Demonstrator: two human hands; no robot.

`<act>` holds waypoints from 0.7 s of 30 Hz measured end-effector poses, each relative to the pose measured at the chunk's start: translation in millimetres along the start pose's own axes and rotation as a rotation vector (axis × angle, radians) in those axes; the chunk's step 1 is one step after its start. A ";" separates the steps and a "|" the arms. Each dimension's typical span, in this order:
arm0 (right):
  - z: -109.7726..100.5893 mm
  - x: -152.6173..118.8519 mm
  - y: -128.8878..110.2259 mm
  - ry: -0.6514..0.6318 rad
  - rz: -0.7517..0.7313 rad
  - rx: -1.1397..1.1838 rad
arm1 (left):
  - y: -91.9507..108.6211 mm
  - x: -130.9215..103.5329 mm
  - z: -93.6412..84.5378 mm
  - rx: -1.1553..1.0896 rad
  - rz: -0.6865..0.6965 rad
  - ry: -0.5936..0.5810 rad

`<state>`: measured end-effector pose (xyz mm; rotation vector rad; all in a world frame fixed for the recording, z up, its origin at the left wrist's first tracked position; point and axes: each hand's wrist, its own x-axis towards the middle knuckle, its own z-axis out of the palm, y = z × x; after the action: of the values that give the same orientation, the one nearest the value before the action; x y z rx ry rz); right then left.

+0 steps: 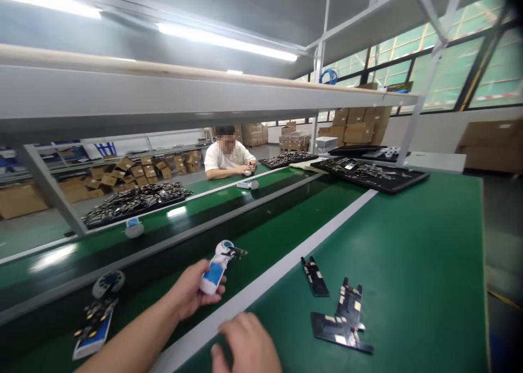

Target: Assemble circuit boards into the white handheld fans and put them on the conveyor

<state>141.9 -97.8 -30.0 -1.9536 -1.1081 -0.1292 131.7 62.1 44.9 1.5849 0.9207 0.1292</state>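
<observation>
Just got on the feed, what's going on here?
The left hand holds a white and blue device with a small part sticking out from its round head, over the green belt. The right hand is above the near edge of the workbench, holding nothing visible. Black pieces lie to its right. Another device sits on the belt at lower left. Across the line, a person in a white shirt handles something small.

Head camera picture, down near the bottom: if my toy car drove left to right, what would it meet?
Lying gadget with a blue label, left hand holding a white gadget, right hand, black flat pieces.
</observation>
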 end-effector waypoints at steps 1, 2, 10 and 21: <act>-11.1 1.2 -1.1 0.029 0.009 0.073 | -18.1 -23.4 -3.4 -0.029 -0.008 0.003; -21.4 1.9 -1.0 0.022 0.031 0.115 | -36.3 -46.0 -5.3 -0.050 -0.025 0.009; -43.6 -0.1 8.4 -0.344 0.017 0.047 | -126.9 -139.6 -5.7 0.308 0.238 0.044; -39.9 -7.6 -27.5 -0.418 0.188 0.170 | -143.0 -123.2 0.3 -0.082 0.311 -0.022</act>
<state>129.0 -125.1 8.6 -1.9660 -1.1443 0.4796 -19.9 -21.5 -30.4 1.6401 0.6386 0.3626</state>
